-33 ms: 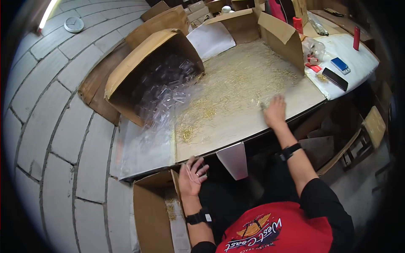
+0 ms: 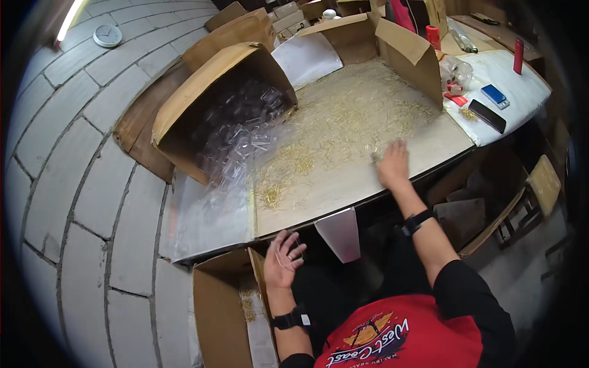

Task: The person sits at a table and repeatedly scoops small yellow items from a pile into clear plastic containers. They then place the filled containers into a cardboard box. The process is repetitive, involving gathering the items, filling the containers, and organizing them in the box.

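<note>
My left hand [image 2: 282, 264] is palm up in front of the table edge, above an open carton. Its fingers curl round a small clear plastic box [image 2: 284, 260], whose edges barely show. My right hand [image 2: 393, 165] reaches over the near part of the table board, fingers stretched and apart, back of the hand up. Just beyond it lie thin gold-coloured metal pins [image 2: 350, 116], spread widely over the board. A denser heap of pins [image 2: 270, 195] sits near the front left. More clear plastic boxes [image 2: 245, 140] spill from a tipped cardboard box [image 2: 215, 70] on the left.
Below my left hand stands the open carton [image 2: 218, 300] with some pins inside. Cardboard flaps [image 2: 408, 52] wall the board's far side. At right, a phone [image 2: 488, 115], a blue device [image 2: 494, 95] and a red tube [image 2: 518, 56] rest on a white surface. A block wall [image 2: 86, 184] borders the left.
My right hand has shifted slightly left and nearer along the board. My left hand has moved a little right, still with the clear box.
</note>
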`<action>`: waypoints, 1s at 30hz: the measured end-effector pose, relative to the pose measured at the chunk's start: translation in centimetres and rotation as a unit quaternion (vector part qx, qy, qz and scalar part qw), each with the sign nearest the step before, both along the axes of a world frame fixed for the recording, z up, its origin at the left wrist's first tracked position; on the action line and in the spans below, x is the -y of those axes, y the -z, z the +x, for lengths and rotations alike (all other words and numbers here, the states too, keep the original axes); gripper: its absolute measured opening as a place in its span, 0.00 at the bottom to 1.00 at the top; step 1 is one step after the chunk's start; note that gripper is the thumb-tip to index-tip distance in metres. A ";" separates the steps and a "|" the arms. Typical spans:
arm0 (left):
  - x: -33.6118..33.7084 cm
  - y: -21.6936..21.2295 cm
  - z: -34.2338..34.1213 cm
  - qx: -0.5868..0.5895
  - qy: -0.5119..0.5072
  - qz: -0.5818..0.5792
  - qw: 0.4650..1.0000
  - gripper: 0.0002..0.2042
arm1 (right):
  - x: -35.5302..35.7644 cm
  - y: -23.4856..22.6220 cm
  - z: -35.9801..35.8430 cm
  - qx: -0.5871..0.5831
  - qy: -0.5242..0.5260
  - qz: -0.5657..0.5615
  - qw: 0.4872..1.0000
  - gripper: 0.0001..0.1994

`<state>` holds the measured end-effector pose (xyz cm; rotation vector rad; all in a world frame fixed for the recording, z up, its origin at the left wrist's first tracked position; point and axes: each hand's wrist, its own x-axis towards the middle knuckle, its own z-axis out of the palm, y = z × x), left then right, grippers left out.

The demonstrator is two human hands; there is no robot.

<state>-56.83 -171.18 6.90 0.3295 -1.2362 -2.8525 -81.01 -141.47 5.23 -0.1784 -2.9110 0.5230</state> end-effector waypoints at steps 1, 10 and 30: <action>-0.8 0.4 0.5 0.006 -0.003 -0.002 1.000 0.24 | 1.7 0.1 0.4 -0.023 -0.053 -0.015 0.998 0.37; -1.3 8.0 4.0 0.151 0.017 -0.118 0.981 0.23 | 7.5 0.3 3.9 -0.016 -0.326 -0.111 0.939 0.25; -3.8 16.0 6.0 0.220 -0.120 0.000 0.968 0.12 | 6.9 -0.5 1.2 -0.095 -0.307 -0.245 0.915 0.22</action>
